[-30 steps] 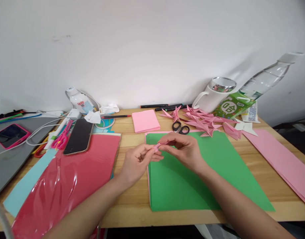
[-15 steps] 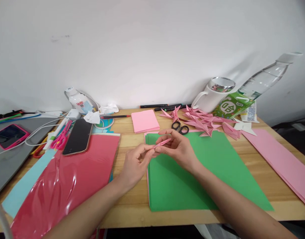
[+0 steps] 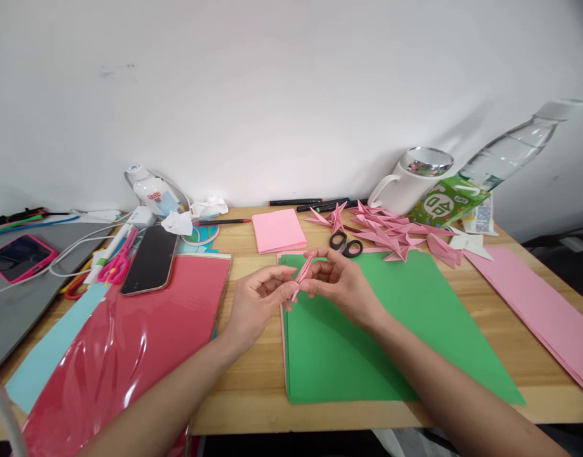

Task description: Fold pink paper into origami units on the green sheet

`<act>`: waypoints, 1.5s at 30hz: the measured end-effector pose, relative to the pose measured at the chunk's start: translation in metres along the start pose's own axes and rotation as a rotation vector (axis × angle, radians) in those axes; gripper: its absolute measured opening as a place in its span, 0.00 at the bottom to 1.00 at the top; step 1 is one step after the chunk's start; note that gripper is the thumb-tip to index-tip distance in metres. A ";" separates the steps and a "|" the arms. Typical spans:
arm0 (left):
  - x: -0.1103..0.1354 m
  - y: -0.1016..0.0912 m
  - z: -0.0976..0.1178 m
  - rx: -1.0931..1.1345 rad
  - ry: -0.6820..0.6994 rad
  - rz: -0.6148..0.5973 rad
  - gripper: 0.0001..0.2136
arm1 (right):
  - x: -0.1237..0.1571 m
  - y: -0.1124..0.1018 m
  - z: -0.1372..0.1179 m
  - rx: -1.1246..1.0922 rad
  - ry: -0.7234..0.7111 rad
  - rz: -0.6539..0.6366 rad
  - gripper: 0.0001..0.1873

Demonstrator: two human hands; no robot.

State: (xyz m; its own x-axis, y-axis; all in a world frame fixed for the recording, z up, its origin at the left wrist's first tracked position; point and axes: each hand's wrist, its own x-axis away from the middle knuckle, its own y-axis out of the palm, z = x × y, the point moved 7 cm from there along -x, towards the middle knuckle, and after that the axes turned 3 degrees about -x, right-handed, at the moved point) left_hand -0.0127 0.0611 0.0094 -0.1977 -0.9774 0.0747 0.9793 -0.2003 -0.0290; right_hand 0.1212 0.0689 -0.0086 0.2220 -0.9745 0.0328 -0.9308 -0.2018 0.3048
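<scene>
Between my two hands is a small, narrow piece of folded pink paper (image 3: 305, 269), tilted upward. My left hand (image 3: 259, 301) pinches its lower end with thumb and fingers. On the other side, my right hand (image 3: 341, 282) grips it too, thumb near the left thumb and fingers curled behind. Both hands are held over the left edge of a stack of green paper (image 3: 391, 336). Just beyond the right hand lie black-handled scissors (image 3: 346, 245), their blades hidden. A stack of square pink paper (image 3: 279, 231) sits behind the hands.
Several folded pink paper pieces (image 3: 391, 231) are heaped by a white mug (image 3: 410, 181), a green carton (image 3: 446, 202) and a tilted clear bottle (image 3: 515, 149). Pink strips (image 3: 539, 311) lie right. At left are red paper in plastic (image 3: 148, 336), a phone (image 3: 150, 260) and pink scissors (image 3: 120, 257).
The folded pink paper has turned from nearly flat to steeply upright between my fingers. My left fingers have shifted, spreading a little behind it. The things on the table have stayed put.
</scene>
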 end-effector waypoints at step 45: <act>-0.002 -0.001 -0.006 0.064 -0.013 0.019 0.07 | 0.012 0.006 -0.009 0.152 -0.148 0.132 0.14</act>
State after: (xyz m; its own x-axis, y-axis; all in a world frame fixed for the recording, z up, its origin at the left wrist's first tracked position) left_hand -0.0134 0.0624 0.0034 -0.1789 -0.9800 0.0875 0.9837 -0.1766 0.0330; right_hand 0.1205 0.0569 0.0024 0.0613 -0.9949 -0.0800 -0.9843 -0.0735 0.1602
